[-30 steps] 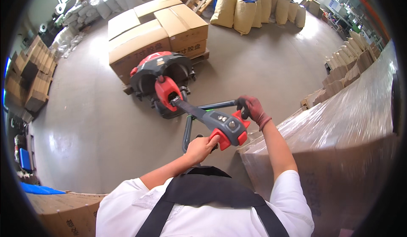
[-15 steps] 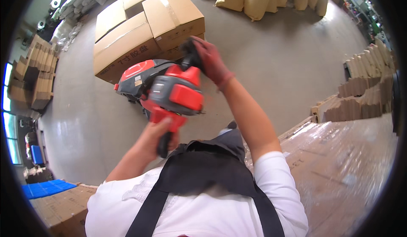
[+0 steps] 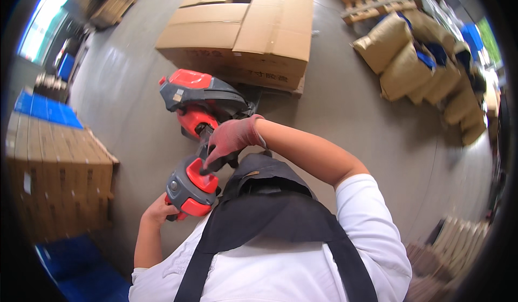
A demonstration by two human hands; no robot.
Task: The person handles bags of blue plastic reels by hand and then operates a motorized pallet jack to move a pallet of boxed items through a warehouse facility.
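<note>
A red and grey pallet truck (image 3: pixel 191 94) stands in front of me. Its control handle (image 3: pixel 183 186) is tilted back to the lower left, close to my body. My left hand (image 3: pixel 157 209), bare, is closed round the handle's left grip; some of its fingers are hidden behind it. My right hand (image 3: pixel 233 137), in a red glove, is curled over the black grip on the other side, one finger reaching toward the red part of the handle head. Just beyond the truck body, large cardboard boxes (image 3: pixel 275 26) sit on a pallet (image 3: pixel 296 90).
Full tan sacks (image 3: pixel 410 67) stand on the right, with wooden pallets (image 3: pixel 377 2) behind them. At the left is a stack of cartons (image 3: pixel 59 178) with a blue sheet (image 3: pixel 46 107) on top. Flattened cardboard (image 3: pixel 437 264) lies at the lower right.
My view has swung to the right. The handle has turned to the lower left and nearer my body, both hands moving with it. The right arm now bends across my front.
</note>
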